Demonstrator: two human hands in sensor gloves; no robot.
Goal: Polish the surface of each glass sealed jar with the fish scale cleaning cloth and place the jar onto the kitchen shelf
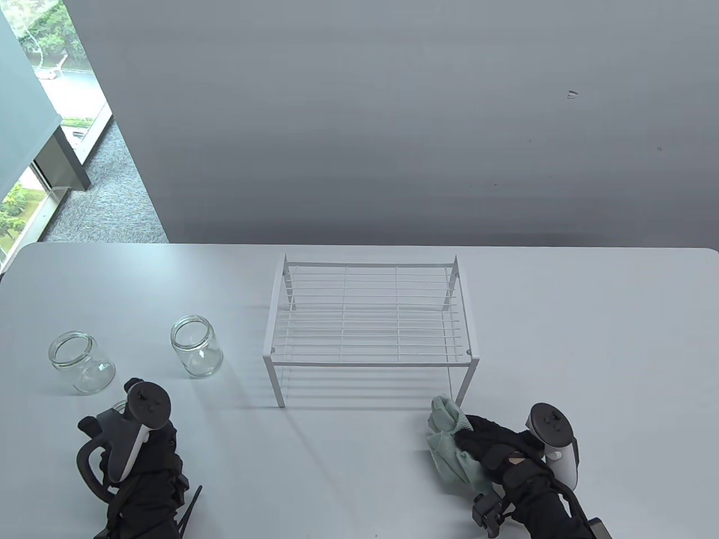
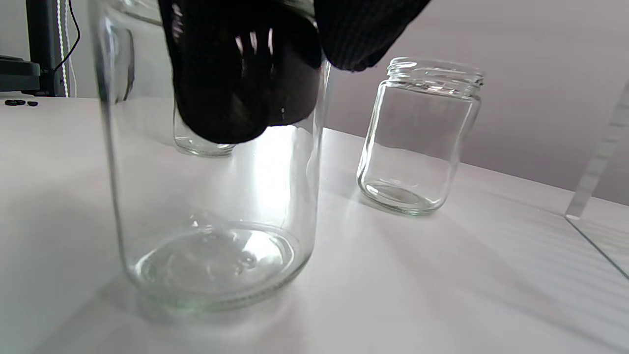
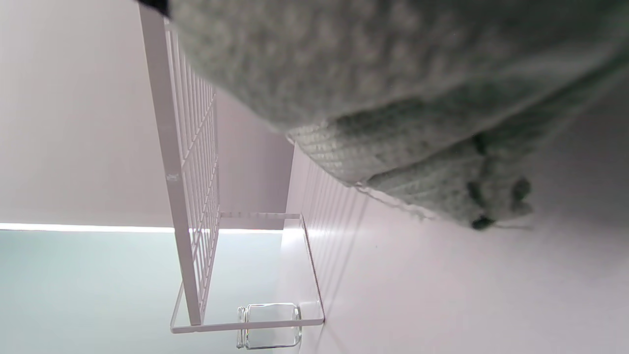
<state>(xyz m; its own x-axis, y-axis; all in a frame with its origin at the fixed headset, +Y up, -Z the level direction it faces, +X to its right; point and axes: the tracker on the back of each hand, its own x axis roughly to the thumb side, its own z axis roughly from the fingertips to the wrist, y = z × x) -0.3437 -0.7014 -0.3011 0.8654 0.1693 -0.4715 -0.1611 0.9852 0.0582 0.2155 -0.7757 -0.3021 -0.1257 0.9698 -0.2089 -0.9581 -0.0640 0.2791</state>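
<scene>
Three glass jars (image 2: 417, 142), one gripped by left hand (image 1: 132, 449); one cloth (image 1: 449, 449) clutched in right hand (image 1: 494, 449); one shelf (image 1: 368, 314).

white table (image 1: 359, 483) bears a wire shelf (image 1: 371, 359), three jars (image 1: 196, 345), a cloth (image 1: 449, 449).

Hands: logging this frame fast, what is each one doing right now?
Left hand: grips a glass jar at its top.
Right hand: holds the green cloth.

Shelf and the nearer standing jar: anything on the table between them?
No. The table view shows bare table between the shelf and that jar.
</scene>
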